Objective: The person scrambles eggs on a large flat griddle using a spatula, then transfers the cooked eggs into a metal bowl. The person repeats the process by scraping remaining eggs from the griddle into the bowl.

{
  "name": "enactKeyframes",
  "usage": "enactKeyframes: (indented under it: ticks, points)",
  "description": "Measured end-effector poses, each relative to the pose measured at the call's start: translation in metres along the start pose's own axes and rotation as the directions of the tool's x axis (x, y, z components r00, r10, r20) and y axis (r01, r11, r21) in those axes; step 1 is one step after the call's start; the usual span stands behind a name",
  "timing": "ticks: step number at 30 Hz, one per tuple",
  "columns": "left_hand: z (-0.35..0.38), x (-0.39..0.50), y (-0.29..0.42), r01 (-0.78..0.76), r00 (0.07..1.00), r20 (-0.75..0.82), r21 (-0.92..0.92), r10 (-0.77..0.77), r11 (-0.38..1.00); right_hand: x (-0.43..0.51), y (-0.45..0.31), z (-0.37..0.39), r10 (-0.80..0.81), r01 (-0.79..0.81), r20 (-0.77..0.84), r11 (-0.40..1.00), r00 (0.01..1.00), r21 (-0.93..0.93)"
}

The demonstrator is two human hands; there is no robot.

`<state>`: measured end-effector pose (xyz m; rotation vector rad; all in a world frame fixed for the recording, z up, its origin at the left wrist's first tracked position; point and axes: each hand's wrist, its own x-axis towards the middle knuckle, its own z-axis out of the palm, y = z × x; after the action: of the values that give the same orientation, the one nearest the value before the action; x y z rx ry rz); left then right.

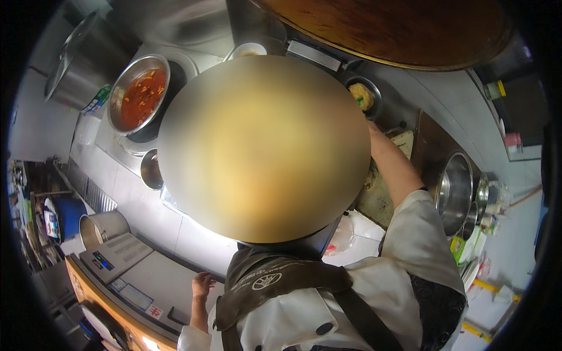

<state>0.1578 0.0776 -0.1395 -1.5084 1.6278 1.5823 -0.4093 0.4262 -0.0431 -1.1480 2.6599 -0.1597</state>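
My left hand (203, 283) hangs low beside my body, empty, fingers loosely bent. It is nearest to a grey refrigerated counter (175, 272) with a small lit display. My right forearm (393, 164) reaches forward, and a large blurred oval covers the hand, so what it holds or touches is hidden. Beyond that wrist is a metal pan (376, 97) containing yellow food (362, 96) with a bit of green. A steel pot (115, 109) of red, oily broth (142, 98) stands at the left. The oval hides most of the worktop before me.
A tall lidded stockpot (101, 52) stands at the far left. Another steel pot (105, 226) is near the refrigerated counter. Steel basins (456, 188) line the right side. A large round brown panel (395, 30) fills the top right. A white bowl (249, 49) is at the back.
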Motion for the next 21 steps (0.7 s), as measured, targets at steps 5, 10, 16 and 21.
enactKeyframes:
  ticks: [5, 10, 16, 21]
  points:
    - [0.0, -0.021, -0.023, 0.052, 0.995, -0.076, -0.136, -0.062, 0.989, -0.032, -0.027, -0.036, 0.149, -0.161, 0.139, 0.983, 0.979, 0.083]
    - [0.008, -0.04, -0.056, 0.107, 0.991, -0.048, -0.283, -0.125, 0.953, -0.136, 0.005, 0.003, 0.23, -0.239, 0.234, 0.971, 0.945, 0.013]
    - [0.013, -0.074, -0.103, -0.103, 0.99, -0.12, -0.201, 0.08, 0.974, -0.037, -0.06, 0.047, 0.107, -0.109, 0.019, 0.976, 0.994, 0.187]
    - [-0.017, -0.114, -0.095, -0.126, 0.949, -0.297, -0.658, -0.102, 0.743, -0.011, -0.143, -0.012, -0.022, 0.023, -0.016, 0.997, 1.0, 0.068]
